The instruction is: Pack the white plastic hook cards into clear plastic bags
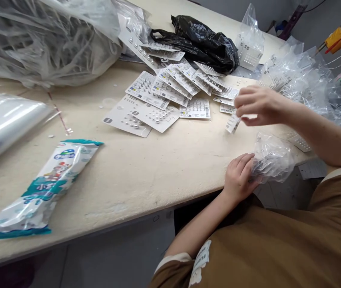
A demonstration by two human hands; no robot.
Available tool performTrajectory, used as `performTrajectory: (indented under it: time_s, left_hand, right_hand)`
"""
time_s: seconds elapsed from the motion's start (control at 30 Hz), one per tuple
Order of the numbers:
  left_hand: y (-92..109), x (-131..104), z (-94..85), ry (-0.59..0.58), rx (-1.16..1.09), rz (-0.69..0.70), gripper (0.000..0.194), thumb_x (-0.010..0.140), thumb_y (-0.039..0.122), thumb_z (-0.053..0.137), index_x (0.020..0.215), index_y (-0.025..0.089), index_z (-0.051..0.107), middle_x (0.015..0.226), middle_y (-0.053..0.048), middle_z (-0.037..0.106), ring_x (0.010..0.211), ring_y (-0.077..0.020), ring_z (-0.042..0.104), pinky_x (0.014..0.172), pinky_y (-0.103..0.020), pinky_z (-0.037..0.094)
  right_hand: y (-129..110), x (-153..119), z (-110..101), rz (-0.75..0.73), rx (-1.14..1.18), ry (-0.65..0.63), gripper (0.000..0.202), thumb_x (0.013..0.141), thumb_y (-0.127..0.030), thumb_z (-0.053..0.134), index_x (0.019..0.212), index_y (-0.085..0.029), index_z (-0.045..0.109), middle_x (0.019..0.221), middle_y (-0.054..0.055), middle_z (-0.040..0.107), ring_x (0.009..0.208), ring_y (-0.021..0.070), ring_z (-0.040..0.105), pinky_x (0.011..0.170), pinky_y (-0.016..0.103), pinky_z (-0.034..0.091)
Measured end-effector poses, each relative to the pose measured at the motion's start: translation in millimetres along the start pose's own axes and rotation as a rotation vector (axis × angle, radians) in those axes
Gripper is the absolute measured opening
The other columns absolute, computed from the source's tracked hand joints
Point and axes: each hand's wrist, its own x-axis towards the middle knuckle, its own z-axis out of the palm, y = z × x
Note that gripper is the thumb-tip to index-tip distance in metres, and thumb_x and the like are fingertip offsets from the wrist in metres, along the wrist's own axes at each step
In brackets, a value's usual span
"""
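The right hand [256, 105] has its fingers pinched on a small white card [233, 123]. The left hand [238, 178] is curled around a clear bag bundle [274, 160] at the edge of the surface [158, 168]. Farther out, many bead cards [170, 93] lie loose. A big heap of clear bags [305, 84] has some cards inside. It looks only partly done, I think.

Open cream bench [158, 172] stretches from centre toward seven o'clock. Blocking: fanned white printed cards [148, 87] at twelve, crinkled clear plastic packets [306, 82] at two, glossy teal-and-white oblong wrapper [56, 176] at eight, bulging translucent plastic bag [47, 44] at ten.
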Motion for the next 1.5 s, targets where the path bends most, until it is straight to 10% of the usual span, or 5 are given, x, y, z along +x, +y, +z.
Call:
performTrajectory:
  time_s: [0.13,0.33,0.57,0.87,1.5]
  left_hand:
    - [0.1,1.4,0.4,-0.004,-0.003,0.003,0.044,0.09,0.034,0.068,0.126,0.014,0.053,0.114,-0.016,0.071,0.11,-0.0281,0.069,0.088,-0.039,0.058]
    - [-0.6,1.9,1.4,0.015,0.004,0.01,0.042,0.089,0.032,0.067,0.126,0.015,0.054,0.116,-0.016,0.071,0.11,-0.0271,0.068,0.088,-0.038,0.058]
    - [-1.6,0.3,0.7,0.002,0.026,0.018,0.045,0.092,0.037,0.066,0.128,0.014,0.054,0.115,-0.016,0.071,0.112,-0.028,0.068,0.09,-0.039,0.057]
    - [-2.0,-0.1,1.8,-0.017,0.043,0.025,0.046,0.093,0.036,0.062,0.132,0.016,0.051,0.116,-0.016,0.071,0.114,-0.0281,0.068,0.09,-0.04,0.058]
    - [-2.8,-1.9,3.7,-0.047,0.032,0.036,0.045,0.093,0.039,0.062,0.129,0.014,0.052,0.115,-0.018,0.071,0.117,-0.03,0.066,0.09,-0.04,0.057]
  right_hand:
    - [53.2,-27.3,-13.2,0.379,0.287,0.253,0.017,0.087,-0.029,0.072,0.076,-0.021,0.063,0.067,-0.003,0.061,0.057,0.0059,0.05,0.05,0.026,0.046]
    - [115.8,-18.5,-3.8,0.567,0.226,0.842,0.044,0.081,-0.072,0.067,0.074,-0.03,0.053,0.068,0.0,0.058,0.057,0.0131,0.048,0.051,0.037,0.046]
    - [144.0,-27.9,70.2,0.566,0.191,0.483,0.024,0.082,-0.044,0.069,0.079,-0.021,0.064,0.067,0.001,0.06,0.063,0.013,0.047,0.067,0.035,0.045]
    - [163.6,-43.3,116.7,0.587,0.342,0.426,0.018,0.079,-0.037,0.068,0.083,-0.021,0.071,0.072,0.003,0.067,0.062,0.0137,0.052,0.065,0.032,0.047]
    - [131.9,-29.8,125.4,0.546,0.512,0.424,0.019,0.073,-0.039,0.075,0.074,-0.02,0.072,0.065,0.001,0.064,0.058,0.0109,0.048,0.058,0.029,0.042]
